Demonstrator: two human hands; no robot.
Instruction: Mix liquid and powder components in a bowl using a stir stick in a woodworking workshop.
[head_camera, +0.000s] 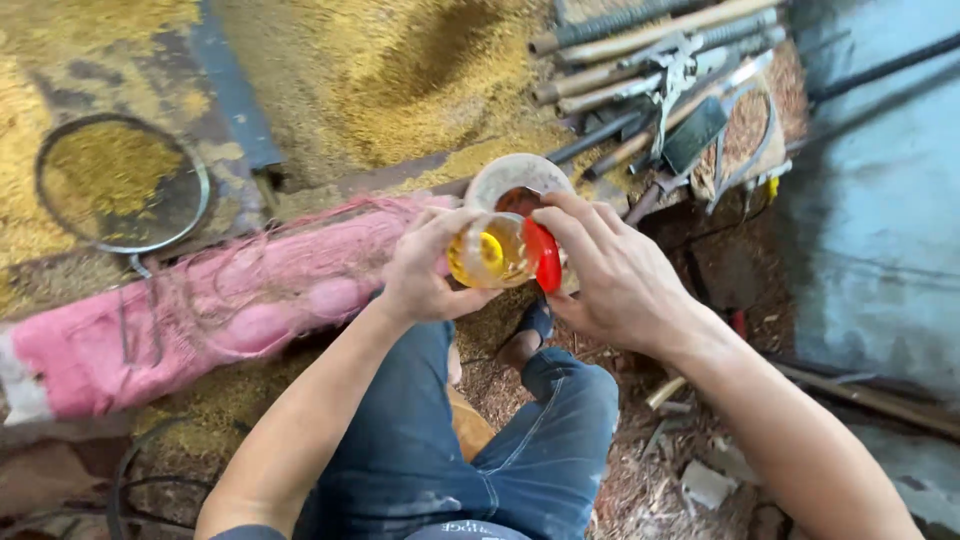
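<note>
Both hands busy: my left hand (425, 268) grips a clear plastic bottle of yellow liquid (492, 252), my right hand (610, 272) pinches its red cap (547, 256), still seated.

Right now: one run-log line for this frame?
left hand: holds clear jar of yellow liquid | right hand: grips red lid | behind: round white tub | surroundings: sawdust, pink sack

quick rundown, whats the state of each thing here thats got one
left hand: gripping the clear jar
clear jar: tipped on its side, yellow liquid inside
red lid: at the jar's mouth, edge-on; whether it is sealed cannot be told
right hand: fingers on the red lid
white container: open, behind the jar
round sieve: lying flat, holds yellow grain
pink netted roll: lying on its side
tools: piled loosely
</note>
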